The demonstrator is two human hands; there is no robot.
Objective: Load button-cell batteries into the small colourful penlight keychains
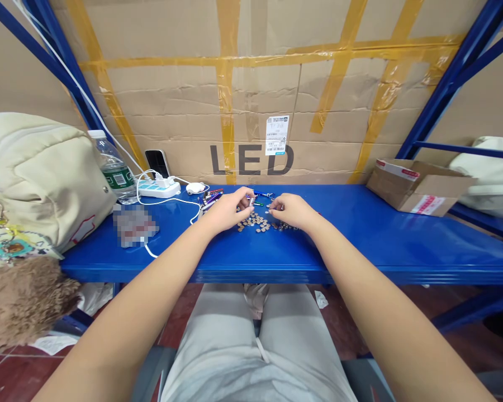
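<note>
My left hand [233, 210] is closed in a pinch above the blue shelf top [352, 234]; a small pale bit shows at its fingertips, too small to name. Facing it, my right hand [292, 210] has its thumb and fingers drawn together, with a small disc at their tips; whether they grip it I cannot tell. Between and below the hands lies a loose spread of small round coppery discs [260, 224]. Darker shiny small pieces [284, 226] lie under my right hand. Several slim pens [210, 199] lie beyond my left hand, and a blue pen [263, 194] lies behind the discs.
To the left stand a cream bag [46, 173], a water bottle [116, 170], a power strip [157, 188] with white cables, and a blurred-out object [134, 225]. A phone [156, 163] leans on the cardboard backing [167, 100]. An open cardboard box [417, 187] sits right.
</note>
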